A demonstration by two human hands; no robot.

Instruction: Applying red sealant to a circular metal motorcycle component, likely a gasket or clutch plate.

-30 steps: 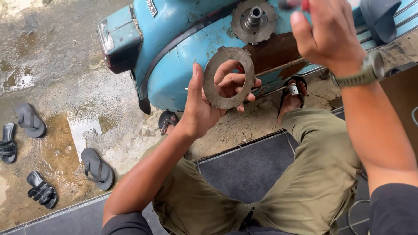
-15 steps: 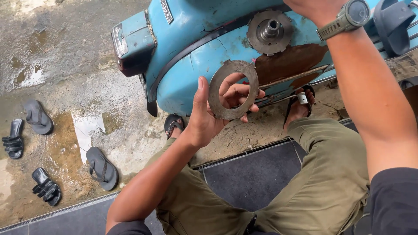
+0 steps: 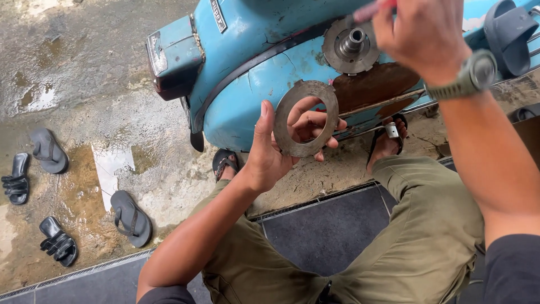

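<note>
My left hand (image 3: 275, 146) holds a flat grey metal ring plate (image 3: 305, 118) upright, fingers behind it and thumb along its left edge. The ring is just in front of the side of a light blue scooter (image 3: 247, 50) lying on the ground. Up on the scooter's rusty side sits a round metal hub with a central shaft (image 3: 352, 44). My right hand (image 3: 419, 34), with a wristwatch (image 3: 469, 76), hovers over that hub and grips a reddish tool handle (image 3: 368, 11); the tool's tip is hidden.
Wet concrete ground lies to the left, with several dark sandals (image 3: 130, 218) scattered on it. My legs in olive trousers (image 3: 416, 236) rest on a dark mat (image 3: 320, 231). One sandalled foot (image 3: 387, 141) sits under the scooter.
My right hand has come down from the top edge to just over the hub. The left hand with the ring stays almost in the same place.
</note>
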